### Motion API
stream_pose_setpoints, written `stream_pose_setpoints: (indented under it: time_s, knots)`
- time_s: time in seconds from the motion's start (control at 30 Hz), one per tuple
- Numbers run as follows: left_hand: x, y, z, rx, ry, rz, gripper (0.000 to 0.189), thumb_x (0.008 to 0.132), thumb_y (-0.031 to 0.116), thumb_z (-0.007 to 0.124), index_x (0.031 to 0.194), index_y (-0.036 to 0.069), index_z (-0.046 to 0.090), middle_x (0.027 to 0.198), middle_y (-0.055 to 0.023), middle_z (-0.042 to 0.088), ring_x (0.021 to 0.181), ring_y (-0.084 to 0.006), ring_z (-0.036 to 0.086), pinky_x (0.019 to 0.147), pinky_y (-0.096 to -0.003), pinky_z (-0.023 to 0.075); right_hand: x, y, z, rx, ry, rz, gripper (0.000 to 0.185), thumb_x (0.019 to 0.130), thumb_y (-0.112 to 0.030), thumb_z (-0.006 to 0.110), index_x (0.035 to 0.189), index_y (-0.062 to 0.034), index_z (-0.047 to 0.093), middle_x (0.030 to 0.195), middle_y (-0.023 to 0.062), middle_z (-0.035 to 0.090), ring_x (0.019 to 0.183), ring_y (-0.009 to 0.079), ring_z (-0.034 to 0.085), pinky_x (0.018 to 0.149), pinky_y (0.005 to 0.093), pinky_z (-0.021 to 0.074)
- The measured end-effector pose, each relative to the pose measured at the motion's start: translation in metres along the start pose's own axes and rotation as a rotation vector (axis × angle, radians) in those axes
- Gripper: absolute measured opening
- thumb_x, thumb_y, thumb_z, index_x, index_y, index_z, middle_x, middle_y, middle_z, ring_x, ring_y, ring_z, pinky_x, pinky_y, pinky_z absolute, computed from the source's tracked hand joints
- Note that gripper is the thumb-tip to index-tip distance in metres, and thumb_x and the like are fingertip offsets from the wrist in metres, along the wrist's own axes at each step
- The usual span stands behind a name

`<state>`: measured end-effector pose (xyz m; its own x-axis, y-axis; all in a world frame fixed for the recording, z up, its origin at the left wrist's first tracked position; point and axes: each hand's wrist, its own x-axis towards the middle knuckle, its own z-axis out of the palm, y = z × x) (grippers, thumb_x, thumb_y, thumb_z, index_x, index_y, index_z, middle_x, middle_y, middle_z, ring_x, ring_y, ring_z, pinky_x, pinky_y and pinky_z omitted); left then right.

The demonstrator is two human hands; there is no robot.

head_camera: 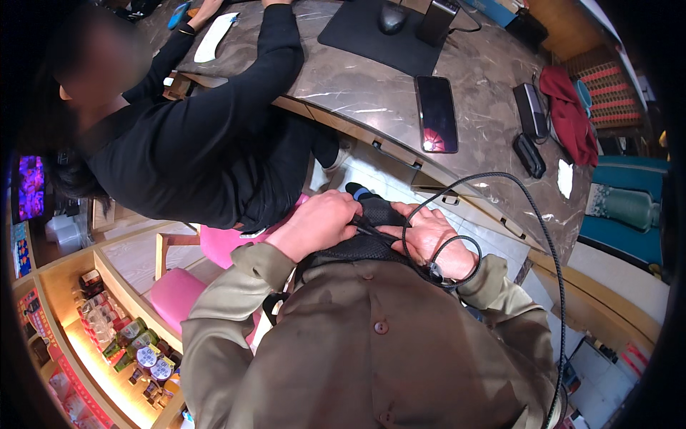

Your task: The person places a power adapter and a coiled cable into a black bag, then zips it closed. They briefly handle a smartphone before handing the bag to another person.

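At my waist, over the olive button-up shirt [381, 326], sits a black mesh pouch or bag [353, 250]. My left hand [325, 222] pinches a black strap-like piece [368, 229] at its top. From the other side, my right hand [435, 242] has its thumb and fingers closed around the same dark piece; exactly what lies between the fingertips is partly hidden. A black braided cable [541, 206] arcs over my right hand, makes a loop near the wrist and runs down my right side.
A person in black [203, 155] sits on my left by the marble-patterned counter [364, 107]. On the counter are a smartphone [437, 114], a mouse [393, 19] on a black mat [343, 37] and a red cloth [568, 115]. Pink chair [177, 295] and bottle shelf [102, 343] stand left.
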<state>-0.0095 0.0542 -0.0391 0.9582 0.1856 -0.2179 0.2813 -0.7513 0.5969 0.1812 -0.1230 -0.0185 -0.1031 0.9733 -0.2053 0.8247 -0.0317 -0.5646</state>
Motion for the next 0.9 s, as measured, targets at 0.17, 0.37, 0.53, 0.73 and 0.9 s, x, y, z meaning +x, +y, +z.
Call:
stream_pose_setpoints:
  time_s: [0.17, 0.37, 0.53, 0.73, 0.9]
  knots:
    - [0.004, 0.000, -0.018, -0.148, 0.181, -0.007, 0.012, 0.083, 0.009, 0.067, 0.092, 0.003, 0.062, 0.088, -0.0148, 0.066, 0.090, -0.0364, 0.062, 0.077, -0.0447, 0.0507, -0.001, 0.007, 0.006, 0.008, 0.062, -0.054, 0.041, 0.087, -0.032, 0.072, 0.127, -0.0247, 0.071, 0.139, 0.0147, 0.055, 0.119, 0.0325, 0.055, 0.092, 0.0463, 0.0433]
    - [0.002, 0.017, -0.020, -0.198, 0.299, 0.100, 0.015, 0.082, 0.006, 0.070, 0.091, 0.003, 0.059, 0.080, -0.0154, 0.060, 0.083, -0.0373, 0.060, 0.073, -0.0455, 0.0483, 0.003, -0.002, 0.013, -0.200, 0.058, 0.063, 0.039, 0.086, -0.034, 0.071, 0.125, -0.0331, 0.072, 0.134, 0.0115, 0.058, 0.118, 0.0298, 0.055, 0.088, 0.0434, 0.0432]
    - [0.004, 0.024, -0.029, -0.223, 0.294, 0.072, 0.013, 0.082, 0.005, 0.070, 0.088, 0.004, 0.059, 0.081, -0.0140, 0.061, 0.083, -0.0369, 0.060, 0.073, -0.0453, 0.0482, -0.001, -0.008, 0.013, -0.357, 0.187, 0.059, 0.036, 0.084, -0.036, 0.070, 0.119, -0.0287, 0.075, 0.127, 0.0136, 0.063, 0.100, 0.0274, 0.059, 0.078, 0.0418, 0.0439]
    - [0.007, 0.025, -0.023, -0.254, 0.212, 0.128, 0.013, 0.080, 0.005, 0.070, 0.086, 0.005, 0.059, 0.081, -0.0126, 0.061, 0.083, -0.0366, 0.060, 0.071, -0.0459, 0.0483, -0.002, -0.006, 0.017, -0.343, 0.164, 0.051, 0.021, 0.080, -0.034, 0.072, 0.092, -0.0180, 0.078, 0.123, 0.0138, 0.064, 0.100, 0.0272, 0.060, 0.075, 0.0417, 0.0453]
    - [0.005, 0.033, -0.006, -0.036, 0.086, 0.371, 0.010, 0.076, 0.006, 0.067, 0.082, 0.007, 0.060, 0.079, -0.0081, 0.059, 0.081, -0.0287, 0.059, 0.077, -0.0395, 0.0476, -0.005, 0.008, 0.026, -0.111, 0.335, -0.020, 0.022, 0.076, -0.032, 0.078, 0.077, -0.0105, 0.074, 0.119, 0.0121, 0.065, 0.099, 0.0280, 0.059, 0.074, 0.0406, 0.0453]
